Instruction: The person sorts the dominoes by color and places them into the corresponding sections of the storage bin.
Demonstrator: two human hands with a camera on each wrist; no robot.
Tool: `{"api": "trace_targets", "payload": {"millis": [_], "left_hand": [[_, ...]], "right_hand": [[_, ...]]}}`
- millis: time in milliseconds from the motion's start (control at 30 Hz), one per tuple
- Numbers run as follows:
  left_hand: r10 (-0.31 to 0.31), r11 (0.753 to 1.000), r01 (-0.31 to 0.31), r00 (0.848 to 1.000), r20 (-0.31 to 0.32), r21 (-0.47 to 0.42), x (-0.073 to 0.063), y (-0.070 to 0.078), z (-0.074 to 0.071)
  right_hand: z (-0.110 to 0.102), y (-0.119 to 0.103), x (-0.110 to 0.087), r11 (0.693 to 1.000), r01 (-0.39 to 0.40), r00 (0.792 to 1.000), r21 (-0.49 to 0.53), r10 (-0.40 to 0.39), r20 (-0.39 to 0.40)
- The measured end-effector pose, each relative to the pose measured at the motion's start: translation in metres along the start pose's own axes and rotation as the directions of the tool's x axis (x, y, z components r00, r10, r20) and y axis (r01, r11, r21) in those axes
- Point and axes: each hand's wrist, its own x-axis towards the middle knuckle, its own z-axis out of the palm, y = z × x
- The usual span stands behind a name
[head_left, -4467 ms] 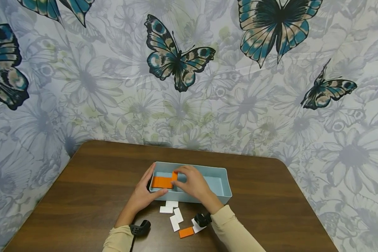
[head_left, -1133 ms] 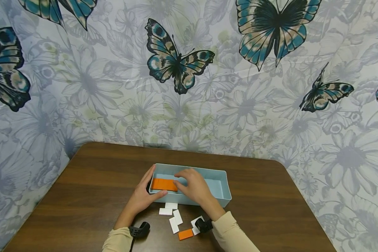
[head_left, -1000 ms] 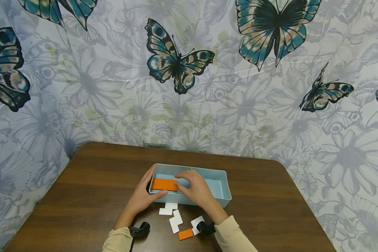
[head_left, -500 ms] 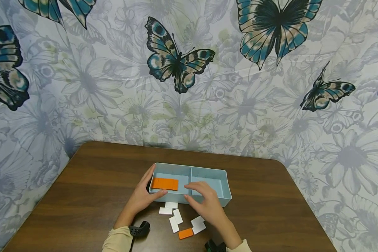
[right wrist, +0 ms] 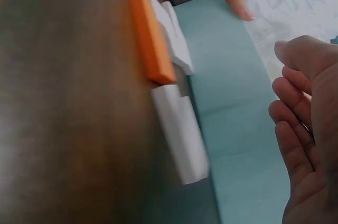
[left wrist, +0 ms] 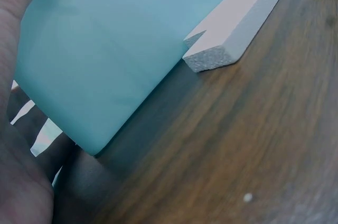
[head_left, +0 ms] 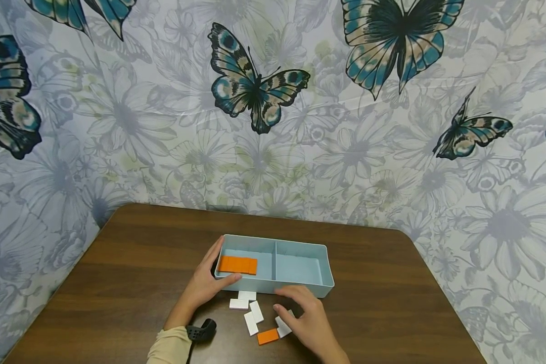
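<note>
A light blue two-part box [head_left: 261, 286] stands on the table. My left hand [head_left: 205, 283] grips its left end, thumb along the front rim and fingers round the far side. Flat orange blocks [head_left: 238, 265] lie in a row inside the left compartment. My right hand [head_left: 311, 318] hovers in front of the box, thumb and fingers apart and holding nothing. It partly covers a pair of white blocks [head_left: 284, 331]. Touching that pair is a single orange block [head_left: 268, 336]. In the right wrist view, the orange block [right wrist: 152, 44] lies among white ones.
More white blocks [head_left: 251, 324] lie in pairs between the hands, the nearest to the box beside its front wall. A divider [head_left: 274, 260] splits the box. The brown table [head_left: 373, 283] reaches back to a butterfly-patterned cloth [head_left: 264, 167].
My right hand placed an orange block at the row's right end, released it, and withdrew from the box toward the white and orange blocks in front. My left hand stayed on the box.
</note>
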Motion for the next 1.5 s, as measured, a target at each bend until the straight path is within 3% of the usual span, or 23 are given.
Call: {"api": "trace_targets", "payload": {"millis": [267,500,700,1500], "left_hand": [[-0.002,1.000,0.002,1.000,0.000,0.003,0.001,0.001,0.000],[-0.011,1.000,0.011,1.000,0.001,0.010,-0.001,0.001,0.000],[-0.009,1.000,0.009,1.000,-0.001,0.012,-0.001,0.001,0.000],[-0.013,1.000,0.013,1.000,0.002,0.005,-0.001,0.001,0.000]], "right_hand": [[0.006,0.000,-0.021,1.000,-0.009,1.000,-0.006,0.010,0.030],[0.012,0.002,-0.031,0.999,0.036,0.999,-0.036,-0.035,0.018],[0.012,0.004,-0.037,0.998,0.029,0.999,-0.059,-0.026,0.044],[0.010,0.003,-0.029,0.984,0.119,0.985,-0.134,-0.101,0.138]]}}
